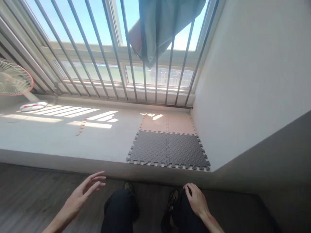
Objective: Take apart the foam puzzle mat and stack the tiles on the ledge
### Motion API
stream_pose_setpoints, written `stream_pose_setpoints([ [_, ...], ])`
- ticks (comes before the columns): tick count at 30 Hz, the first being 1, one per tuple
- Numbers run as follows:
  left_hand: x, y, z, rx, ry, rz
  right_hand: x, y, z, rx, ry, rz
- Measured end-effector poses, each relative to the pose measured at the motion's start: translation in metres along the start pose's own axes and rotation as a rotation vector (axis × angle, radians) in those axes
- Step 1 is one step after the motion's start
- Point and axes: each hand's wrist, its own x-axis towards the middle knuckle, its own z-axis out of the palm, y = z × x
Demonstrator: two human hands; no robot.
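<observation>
My left hand (84,191) hovers in the air above the dark wooden floor, fingers stretched out and apart, holding nothing. My right hand (196,199) rests on my right knee, fingers curved loosely over the dark trouser leg, with nothing in it. Both knees (120,207) point toward a raised white ledge (60,139). On the ledge ahead lie two dark grey interlocking foam mats (167,150), with two pale pink foam mats (167,123) behind them against the window.
A barred window (109,58) runs along the back, with a teal cloth (162,26) hanging on the bars. A fan (13,81) stands at far left beside a white flat object (32,106). A loose pink edge strip (81,127) lies on the ledge. A white wall (255,81) closes the right.
</observation>
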Motion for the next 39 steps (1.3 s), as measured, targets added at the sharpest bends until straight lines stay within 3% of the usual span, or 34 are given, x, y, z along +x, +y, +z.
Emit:
stream_pose_setpoints([
  [3,0.069,0.014,0.043,-0.018,-0.068,0.116,-0.002,0.004,0.003,-0.022,-0.001,-0.041],
  [5,0.106,0.013,0.072,0.050,-0.036,0.165,-0.002,0.007,0.004,-0.038,0.007,-0.071],
  [10,0.169,-0.001,0.116,0.240,0.104,0.096,0.019,0.000,-0.007,-0.116,0.187,-0.297],
  [15,0.201,0.005,0.130,0.217,0.077,-0.070,0.081,-0.024,-0.028,-0.220,0.298,-0.456],
  [19,0.230,0.026,0.128,0.229,0.069,-0.065,0.153,-0.034,-0.039,-0.293,0.275,-0.519],
  [24,0.285,0.070,0.121,0.237,0.057,-0.025,0.258,-0.042,-0.045,-0.383,0.264,-0.397],
  [28,0.341,0.101,0.129,0.224,0.042,-0.018,0.337,-0.054,-0.035,-0.448,0.216,-0.271],
  [32,0.396,0.113,0.145,0.193,0.063,-0.015,0.396,-0.063,-0.014,-0.468,0.164,-0.222],
  [35,0.429,0.115,0.159,0.156,0.101,-0.034,0.420,-0.062,0.005,-0.464,0.133,-0.194],
  [39,0.456,0.118,0.174,0.073,0.135,-0.071,0.428,-0.054,0.025,-0.445,0.204,-0.204],
])
